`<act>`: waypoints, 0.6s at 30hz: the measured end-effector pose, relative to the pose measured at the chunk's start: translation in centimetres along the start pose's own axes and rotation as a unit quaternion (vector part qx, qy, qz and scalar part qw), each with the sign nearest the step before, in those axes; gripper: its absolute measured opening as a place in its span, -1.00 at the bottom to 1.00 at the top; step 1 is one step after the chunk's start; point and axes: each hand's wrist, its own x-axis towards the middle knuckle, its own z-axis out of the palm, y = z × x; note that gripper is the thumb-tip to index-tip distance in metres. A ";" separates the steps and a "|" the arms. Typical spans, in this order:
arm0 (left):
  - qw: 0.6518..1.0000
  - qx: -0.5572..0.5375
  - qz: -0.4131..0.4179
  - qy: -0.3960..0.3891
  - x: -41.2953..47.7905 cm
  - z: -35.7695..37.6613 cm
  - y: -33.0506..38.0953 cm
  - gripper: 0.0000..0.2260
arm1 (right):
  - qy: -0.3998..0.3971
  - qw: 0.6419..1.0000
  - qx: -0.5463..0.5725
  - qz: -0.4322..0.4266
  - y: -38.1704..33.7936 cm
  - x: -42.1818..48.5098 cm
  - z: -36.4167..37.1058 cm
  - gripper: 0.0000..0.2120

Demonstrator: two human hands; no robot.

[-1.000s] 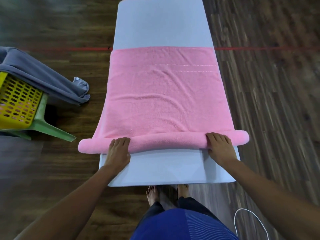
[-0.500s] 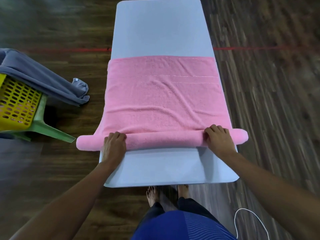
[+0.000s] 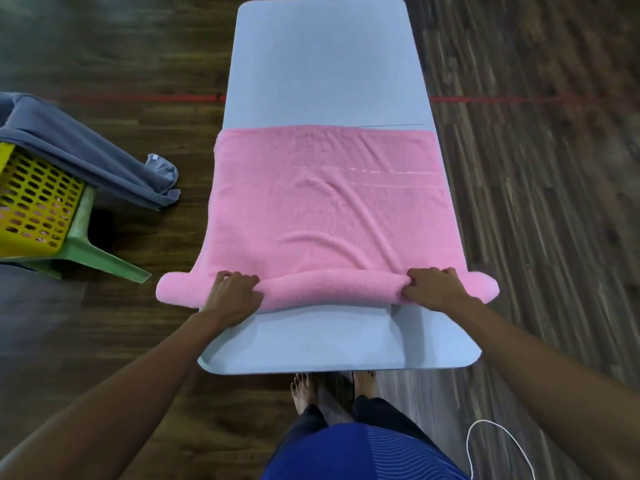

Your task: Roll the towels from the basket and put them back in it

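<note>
On the one grey table [image 3: 322,64], one pink towel [image 3: 325,209] lies partly rolled; its roll is gripped by the curled left hand [image 3: 232,296] and right hand [image 3: 433,289]. One yellow basket [image 3: 34,202] is seen leftward.

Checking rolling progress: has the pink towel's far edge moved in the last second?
Yes. The far edge of the pink towel slid toward the camera: it was level with the red floor line, now lies well short of it.

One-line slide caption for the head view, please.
Left hand and right hand grip the rolled end of a pink terry towel on a pale blue table.
</note>
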 end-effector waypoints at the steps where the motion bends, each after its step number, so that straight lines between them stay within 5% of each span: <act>1: 1.000 -0.016 -0.014 -0.008 0.1 0.0 -0.3 -0.71 | -0.018 1.000 0.010 0.013 0.3 0.2 0.0 -0.87; 7: 0.974 -0.052 -0.072 0.209 -0.5 1.7 0.1 -0.87 | 0.276 0.959 0.034 -0.042 0.7 0.2 2.9 -0.85; 14: 0.993 0.023 0.005 0.114 -2.9 4.4 -0.5 -0.45 | 0.209 0.975 -0.005 -0.071 1.1 -2.2 6.8 -0.41; 18: 0.993 0.007 -0.011 0.114 -1.5 2.9 -0.3 -0.60 | 0.219 0.975 0.005 -0.030 0.5 -1.5 5.1 -0.60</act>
